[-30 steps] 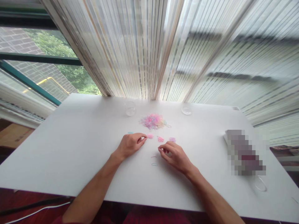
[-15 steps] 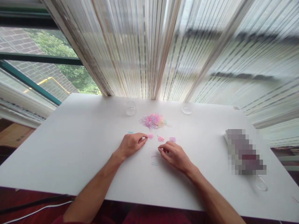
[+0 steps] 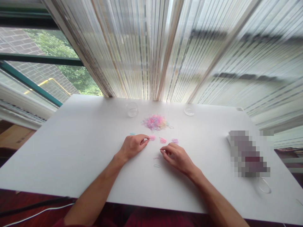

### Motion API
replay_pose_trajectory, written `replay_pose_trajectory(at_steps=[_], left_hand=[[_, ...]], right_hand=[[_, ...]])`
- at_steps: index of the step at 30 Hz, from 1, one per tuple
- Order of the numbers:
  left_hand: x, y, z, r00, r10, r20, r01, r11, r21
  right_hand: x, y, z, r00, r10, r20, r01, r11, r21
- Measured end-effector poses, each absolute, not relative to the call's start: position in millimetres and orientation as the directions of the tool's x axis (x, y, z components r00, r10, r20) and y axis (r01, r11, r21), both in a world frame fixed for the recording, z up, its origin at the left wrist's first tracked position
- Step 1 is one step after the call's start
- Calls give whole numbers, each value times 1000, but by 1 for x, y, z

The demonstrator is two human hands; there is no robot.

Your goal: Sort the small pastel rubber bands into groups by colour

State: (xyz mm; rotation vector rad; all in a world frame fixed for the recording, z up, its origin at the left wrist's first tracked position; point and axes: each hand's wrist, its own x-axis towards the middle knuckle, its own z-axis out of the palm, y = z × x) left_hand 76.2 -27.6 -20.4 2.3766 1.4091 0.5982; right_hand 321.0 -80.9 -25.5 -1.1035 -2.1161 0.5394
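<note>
My left hand [image 3: 134, 145] rests on the white table [image 3: 90, 164] with thumb and forefinger pinched together at the edge of a small pink heap [image 3: 152, 138]. What lies between those fingertips is too small to make out. My right hand [image 3: 174, 155] hovers low over the table, thumb and forefinger closed in a pinch, and its hold is also unclear. A coral-pink heap [image 3: 163, 140] and a lilac heap [image 3: 175, 141] lie just beyond it. Between the hands are a thin teal loop [image 3: 156, 165], like a small elastic band, and a pinkish one [image 3: 156, 158].
Behind the small heaps lies a larger pile of mixed pastel loops [image 3: 155, 122]. Two clear containers [image 3: 132, 110] stand near the back edge, one left, one right. A teal heap [image 3: 132, 134] sits beyond my left hand. A pixelated object [image 3: 248, 154] with a white strap lies right.
</note>
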Motion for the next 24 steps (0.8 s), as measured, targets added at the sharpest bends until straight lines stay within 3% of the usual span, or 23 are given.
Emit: replay_pose_trajectory(at_steps=[24], left_hand=[[77,-31,-21,510,827,238,691,-558,458]], right_hand=[[320,-81,-24,-416,840,349,576,540,-614]])
